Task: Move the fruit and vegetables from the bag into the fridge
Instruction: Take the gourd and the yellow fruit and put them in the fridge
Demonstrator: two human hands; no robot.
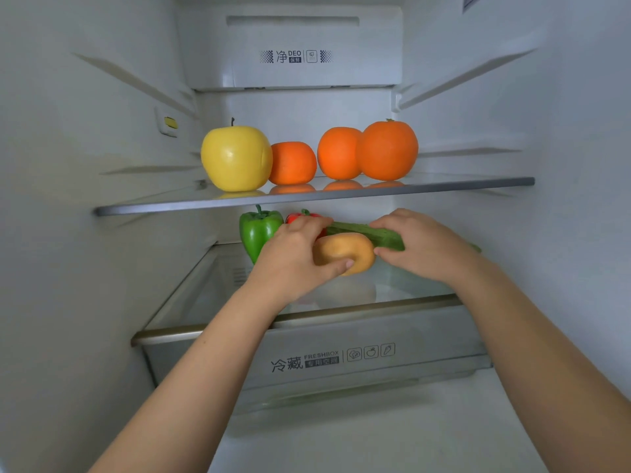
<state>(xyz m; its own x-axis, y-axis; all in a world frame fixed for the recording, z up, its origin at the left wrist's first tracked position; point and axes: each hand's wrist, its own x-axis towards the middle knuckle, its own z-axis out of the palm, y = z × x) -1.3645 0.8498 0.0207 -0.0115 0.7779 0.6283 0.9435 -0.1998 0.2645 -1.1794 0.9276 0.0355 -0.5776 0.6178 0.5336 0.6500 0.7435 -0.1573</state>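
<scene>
Both arms reach into the open fridge under the upper glass shelf (478, 184). My left hand (293, 257) grips a tan potato (345, 250) just above the lower glass shelf (409, 285). My right hand (423, 247) is closed around a long green cucumber (362, 232), which lies behind the potato. A green bell pepper (257, 230) stands at the back left of the lower shelf, and a red vegetable (300, 216) shows partly behind my left hand. On the upper shelf sit a yellow apple (235, 158) and three oranges (386, 150). The bag is out of view.
A clear crisper drawer (341, 356) with printed labels lies below the lower shelf. White fridge walls with shelf rails close in on both sides. A vent cover (307, 52) fills the upper back wall.
</scene>
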